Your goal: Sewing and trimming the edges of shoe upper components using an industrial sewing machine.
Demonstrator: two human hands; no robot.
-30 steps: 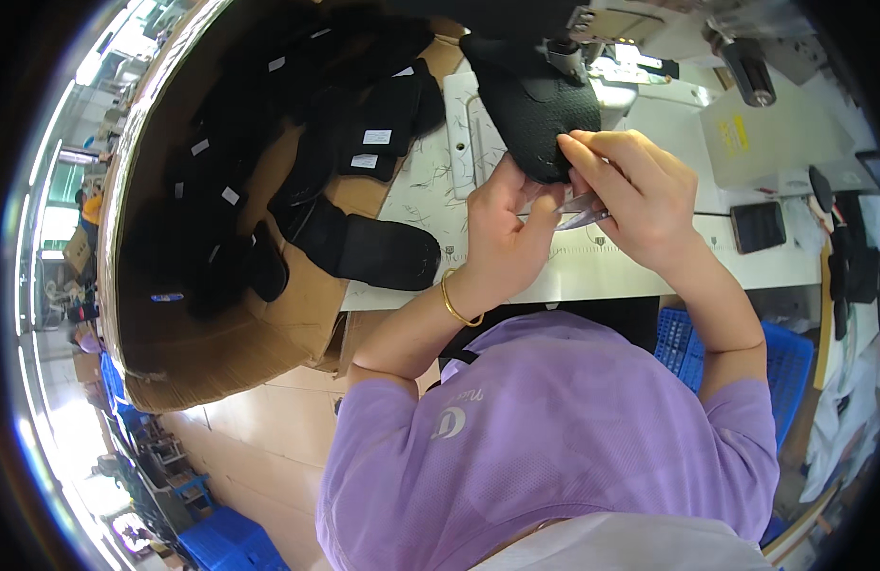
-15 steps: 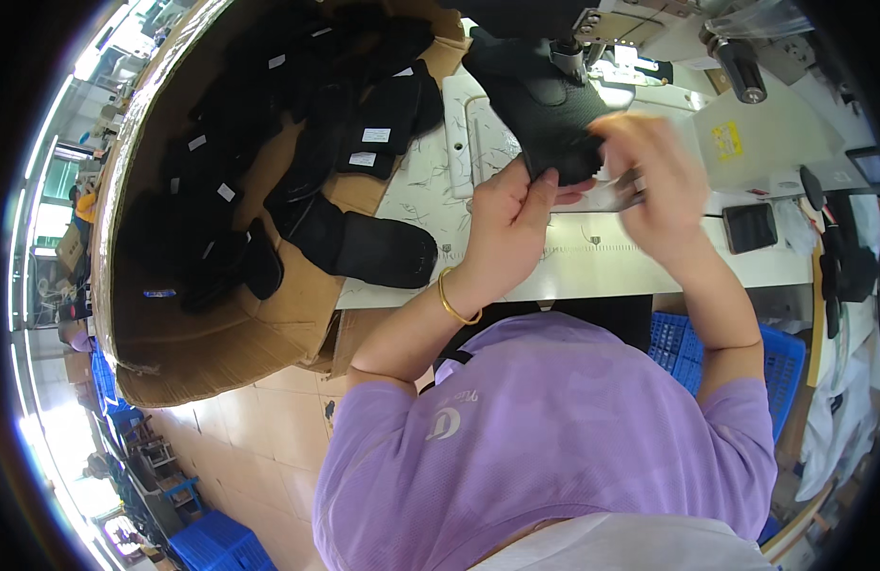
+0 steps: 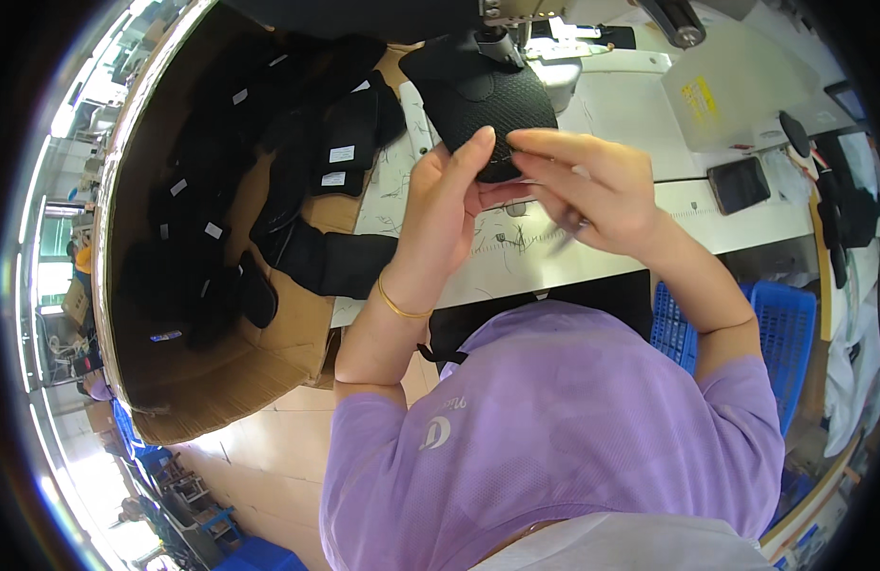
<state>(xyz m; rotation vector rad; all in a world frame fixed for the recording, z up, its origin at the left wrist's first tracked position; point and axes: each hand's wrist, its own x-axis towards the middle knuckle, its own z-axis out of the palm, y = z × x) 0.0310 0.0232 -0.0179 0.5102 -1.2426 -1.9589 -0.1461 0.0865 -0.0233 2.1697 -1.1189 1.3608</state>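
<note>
A black padded fabric piece [image 3: 507, 103] with a textured surface lies under the head of the sewing machine [image 3: 502, 43]. My left hand [image 3: 438, 205] is closed on its near edge, thumb on top and fingers beneath. At the same edge, the fingertips of my right hand [image 3: 606, 186] meet the fabric, thumb side bent in. A small metal tool [image 3: 566, 238], blurred, pokes out below the right fingers; its exact kind is hard to make out. Dark thread scraps [image 3: 516, 233] are scattered on the white table [image 3: 611, 243] below the hands.
At left a big cardboard box [image 3: 259, 409] holds many black fabric pieces [image 3: 350, 119] with white labels; one piece [image 3: 354, 265] hangs over its edge onto the table. A phone [image 3: 740, 184] lies at right. Blue crates [image 3: 778, 333] stand below the table's right side.
The right hand has moved left, from beside the fabric to its near edge. The left thumb has shifted up onto the fabric. The whole view has swung, so everything sits further left.
</note>
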